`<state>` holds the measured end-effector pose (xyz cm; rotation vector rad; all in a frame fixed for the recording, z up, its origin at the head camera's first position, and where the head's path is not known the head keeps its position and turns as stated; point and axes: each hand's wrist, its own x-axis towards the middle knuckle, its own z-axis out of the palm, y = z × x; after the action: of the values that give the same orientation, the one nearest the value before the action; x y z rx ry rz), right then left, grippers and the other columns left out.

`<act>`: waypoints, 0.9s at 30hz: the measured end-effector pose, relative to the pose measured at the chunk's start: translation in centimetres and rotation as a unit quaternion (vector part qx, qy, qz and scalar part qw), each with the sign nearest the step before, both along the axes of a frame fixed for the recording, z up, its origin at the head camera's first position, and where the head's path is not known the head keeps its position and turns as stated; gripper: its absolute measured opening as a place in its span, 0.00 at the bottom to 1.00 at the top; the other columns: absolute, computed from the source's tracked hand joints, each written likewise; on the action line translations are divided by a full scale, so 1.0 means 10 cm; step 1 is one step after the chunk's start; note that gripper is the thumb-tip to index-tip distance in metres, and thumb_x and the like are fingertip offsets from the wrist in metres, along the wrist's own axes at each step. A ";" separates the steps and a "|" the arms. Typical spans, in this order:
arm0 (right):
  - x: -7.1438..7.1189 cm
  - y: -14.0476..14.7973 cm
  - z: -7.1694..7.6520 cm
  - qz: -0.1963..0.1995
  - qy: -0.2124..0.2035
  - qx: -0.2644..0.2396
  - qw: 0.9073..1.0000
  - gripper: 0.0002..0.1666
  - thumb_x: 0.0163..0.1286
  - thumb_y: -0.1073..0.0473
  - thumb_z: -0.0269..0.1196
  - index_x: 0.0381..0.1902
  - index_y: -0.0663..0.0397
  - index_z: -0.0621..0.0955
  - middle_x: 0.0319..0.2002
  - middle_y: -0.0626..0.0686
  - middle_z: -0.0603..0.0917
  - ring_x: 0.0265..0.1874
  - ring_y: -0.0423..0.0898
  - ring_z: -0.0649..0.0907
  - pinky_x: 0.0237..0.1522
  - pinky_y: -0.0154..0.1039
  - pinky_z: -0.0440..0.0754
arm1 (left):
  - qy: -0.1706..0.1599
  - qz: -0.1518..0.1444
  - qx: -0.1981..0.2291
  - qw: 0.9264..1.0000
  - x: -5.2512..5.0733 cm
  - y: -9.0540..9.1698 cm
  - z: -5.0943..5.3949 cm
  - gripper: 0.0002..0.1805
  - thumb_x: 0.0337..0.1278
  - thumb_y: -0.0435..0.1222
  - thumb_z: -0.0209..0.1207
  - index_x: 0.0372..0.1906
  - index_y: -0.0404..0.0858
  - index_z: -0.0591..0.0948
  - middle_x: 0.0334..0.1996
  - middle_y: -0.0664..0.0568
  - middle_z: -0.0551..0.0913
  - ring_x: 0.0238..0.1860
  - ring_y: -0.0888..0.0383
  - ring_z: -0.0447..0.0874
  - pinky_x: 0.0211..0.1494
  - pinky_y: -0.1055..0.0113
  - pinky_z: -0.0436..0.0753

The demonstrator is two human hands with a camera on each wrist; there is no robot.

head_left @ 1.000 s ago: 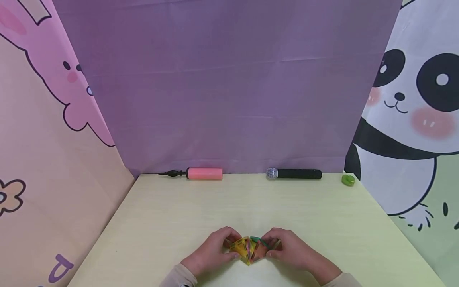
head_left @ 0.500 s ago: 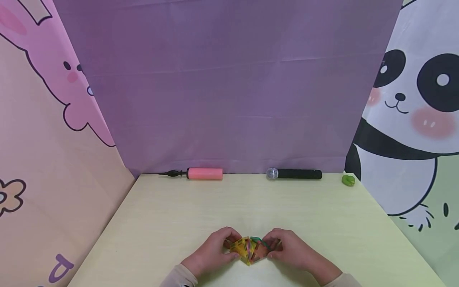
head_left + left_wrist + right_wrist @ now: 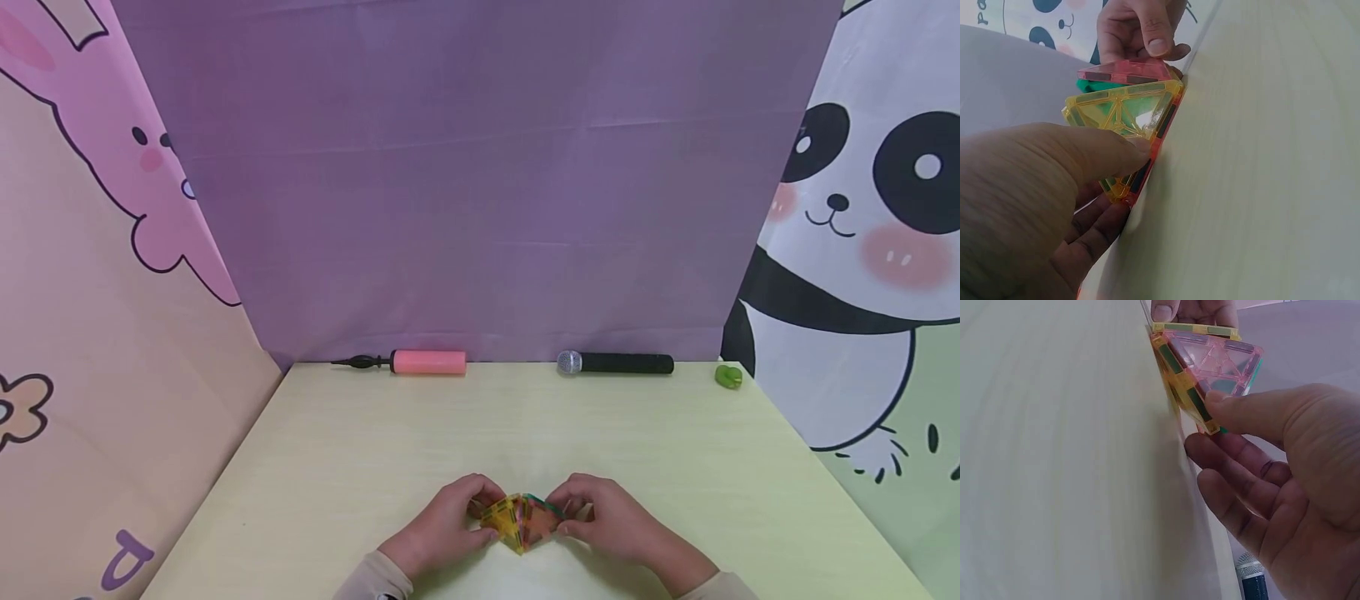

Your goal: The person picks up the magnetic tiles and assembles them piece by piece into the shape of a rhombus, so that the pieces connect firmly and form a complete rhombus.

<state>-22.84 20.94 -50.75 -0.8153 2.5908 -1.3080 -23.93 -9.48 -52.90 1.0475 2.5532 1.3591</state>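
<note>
Near the table's front edge, both hands hold a small cluster of see-through triangular magnetic tiles. Its left half shows a yellow tile (image 3: 502, 521), pinched between the thumb and fingers of my left hand (image 3: 450, 523). My right hand (image 3: 609, 521) pinches the right half, where a pink tile (image 3: 1219, 356) faces the right wrist camera. Behind the yellow one, a green tile (image 3: 1092, 85) partly shows in the left wrist view. Red and orange-yellow edges run along the underside. The halves meet at a ridge in the middle; some inner tiles are hidden.
Along the back edge of the pale table (image 3: 375, 450) lie a pink hand pump (image 3: 427, 362), a black microphone (image 3: 622, 363) and a small green object (image 3: 728, 377). A purple cloth (image 3: 480, 183) hangs behind the table, with printed panels at both sides.
The right half of the tile cluster has tilted slightly, and less green shows at its top edge. Both hands keep their hold in nearly the same place.
</note>
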 end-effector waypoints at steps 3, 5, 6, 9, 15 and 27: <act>0.00 0.00 0.02 -0.004 -0.015 -0.006 1.000 0.14 0.66 0.63 0.75 0.47 0.40 0.87 0.42 0.44 0.85 0.38 0.43 0.86 0.34 0.37 0.86 | -0.002 -0.003 0.000 1.000 0.00 0.00 0.00 0.23 0.59 0.28 0.73 0.55 0.47 0.79 0.49 0.64 0.82 0.49 0.67 0.81 0.55 0.68 0.83; 0.00 -0.01 0.02 -0.005 -0.022 -0.011 1.000 0.14 0.67 0.64 0.74 0.47 0.42 0.87 0.43 0.45 0.85 0.38 0.44 0.86 0.35 0.38 0.86 | -0.003 -0.004 0.000 1.000 0.00 0.00 -0.01 0.23 0.59 0.28 0.73 0.56 0.47 0.79 0.50 0.64 0.81 0.49 0.68 0.81 0.55 0.68 0.83; 0.00 -0.01 0.03 -0.005 -0.026 -0.013 1.000 0.14 0.67 0.64 0.74 0.47 0.42 0.87 0.44 0.46 0.85 0.37 0.44 0.87 0.35 0.38 0.86 | -0.004 -0.004 0.001 1.000 0.00 0.00 -0.01 0.23 0.60 0.28 0.73 0.56 0.47 0.79 0.50 0.64 0.81 0.49 0.68 0.81 0.54 0.68 0.83; 0.01 -0.01 0.03 -0.005 -0.029 -0.019 0.999 0.14 0.67 0.65 0.74 0.47 0.43 0.87 0.44 0.47 0.85 0.37 0.45 0.87 0.35 0.37 0.86 | -0.004 -0.004 0.001 1.000 -0.01 0.00 -0.03 0.23 0.60 0.28 0.73 0.56 0.47 0.79 0.50 0.64 0.81 0.49 0.68 0.81 0.54 0.69 0.83; 0.02 -0.02 0.03 -0.010 -0.035 -0.031 0.999 0.14 0.66 0.67 0.73 0.47 0.46 0.87 0.43 0.49 0.84 0.35 0.46 0.87 0.28 0.38 0.85 | 0.000 0.003 -0.002 1.000 0.00 0.01 -0.01 0.23 0.59 0.28 0.73 0.56 0.47 0.79 0.50 0.64 0.81 0.50 0.68 0.81 0.54 0.69 0.83; 0.01 -0.02 0.04 -0.022 -0.018 -0.033 0.999 0.13 0.67 0.65 0.73 0.47 0.46 0.86 0.42 0.48 0.84 0.36 0.44 0.86 0.34 0.36 0.84 | 0.003 0.013 0.004 1.000 0.00 0.03 -0.03 0.22 0.60 0.28 0.72 0.56 0.46 0.79 0.51 0.63 0.81 0.50 0.67 0.81 0.53 0.69 0.83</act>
<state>-22.72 20.75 -50.36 -0.7417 2.5652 -1.4136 -23.91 -9.19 -53.23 1.0251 2.5757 1.3754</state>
